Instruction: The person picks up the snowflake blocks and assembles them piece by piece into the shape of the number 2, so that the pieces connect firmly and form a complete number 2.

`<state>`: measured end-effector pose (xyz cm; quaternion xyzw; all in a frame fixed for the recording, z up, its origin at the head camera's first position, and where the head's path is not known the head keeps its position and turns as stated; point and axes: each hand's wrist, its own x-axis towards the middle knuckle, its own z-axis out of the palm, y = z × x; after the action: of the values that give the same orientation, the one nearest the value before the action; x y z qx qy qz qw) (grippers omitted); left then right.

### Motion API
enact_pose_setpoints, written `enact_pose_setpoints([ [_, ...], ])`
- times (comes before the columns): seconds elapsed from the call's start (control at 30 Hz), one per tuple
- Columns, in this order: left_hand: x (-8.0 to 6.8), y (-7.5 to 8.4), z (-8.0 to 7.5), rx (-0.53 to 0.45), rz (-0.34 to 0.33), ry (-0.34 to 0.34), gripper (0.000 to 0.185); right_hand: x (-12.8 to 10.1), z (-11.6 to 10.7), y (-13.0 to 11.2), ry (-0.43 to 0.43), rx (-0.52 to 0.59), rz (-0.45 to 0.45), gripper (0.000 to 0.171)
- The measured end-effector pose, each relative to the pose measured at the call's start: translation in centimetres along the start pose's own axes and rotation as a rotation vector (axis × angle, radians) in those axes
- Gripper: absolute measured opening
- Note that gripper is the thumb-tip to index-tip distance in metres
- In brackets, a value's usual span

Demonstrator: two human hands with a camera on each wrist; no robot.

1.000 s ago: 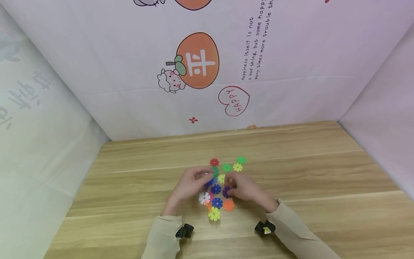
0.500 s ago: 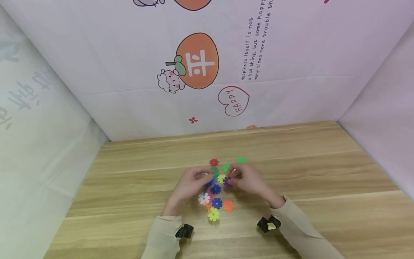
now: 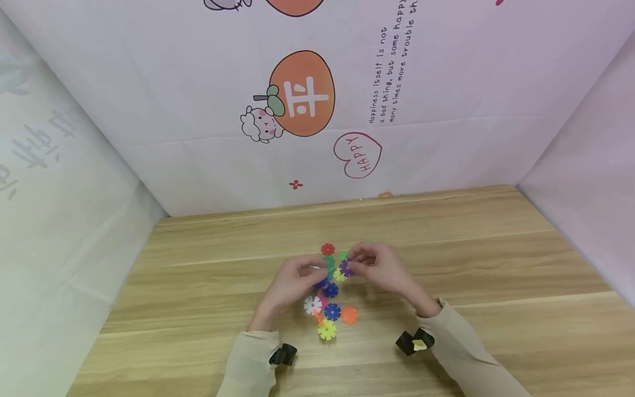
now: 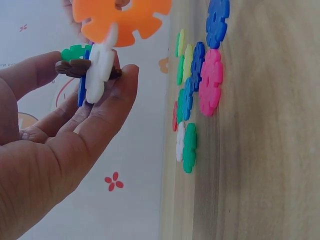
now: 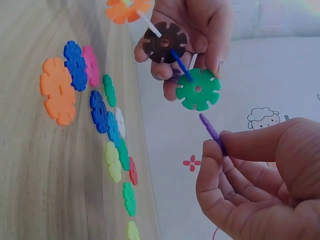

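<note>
My left hand (image 3: 295,281) grips a chain of slotted plastic flower discs pushed together at their slots. In the right wrist view the chain's brown disc (image 5: 175,37) lies against the left fingers, a blue disc (image 5: 181,65) sticks out edge-on, and a green disc (image 5: 186,95) forms the end. Its white disc (image 4: 101,70) and orange disc (image 4: 100,22) show in the left wrist view; a yellow disc (image 3: 327,334) hangs nearest me. Thumb and fingertips of my right hand (image 3: 381,270) pinch a purple disc (image 5: 210,129), edge-on, just apart from the green disc's rim.
Several loose discs lie on the wooden table (image 3: 476,259) beneath the hands, among them an orange one (image 3: 349,320), a blue one (image 3: 332,317), a pink one (image 5: 91,65) and a red one (image 3: 328,253). A printed white cloth wall (image 3: 446,138) stands behind.
My right hand has lifted the purple disc from lower right of the chain, up and away from me toward its green end. The left hand has stayed in place.
</note>
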<state>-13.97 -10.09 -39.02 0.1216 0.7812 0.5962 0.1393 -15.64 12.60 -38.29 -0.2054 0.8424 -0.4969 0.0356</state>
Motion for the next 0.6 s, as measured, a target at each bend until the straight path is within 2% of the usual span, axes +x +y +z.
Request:
enact_pose_setpoints([
  [0.3, -0.08, -0.01, 0.13, 0.006, -0.013, -0.011, 0.037, 0.0, 0.03, -0.05, -0.008, 0.08, -0.01, 0.012],
  [0.4, -0.13, 0.06, 0.2, 0.024, -0.005, -0.014, 0.035, -0.02, 0.12, -0.11, -0.021, 0.09, -0.018, 0.011],
  [0.6, -0.04, 0.0, 0.39, -0.003, -0.013, -0.029, 0.033, -0.04, 0.4, -0.04, -0.031, 0.092, -0.034, 0.01],
])
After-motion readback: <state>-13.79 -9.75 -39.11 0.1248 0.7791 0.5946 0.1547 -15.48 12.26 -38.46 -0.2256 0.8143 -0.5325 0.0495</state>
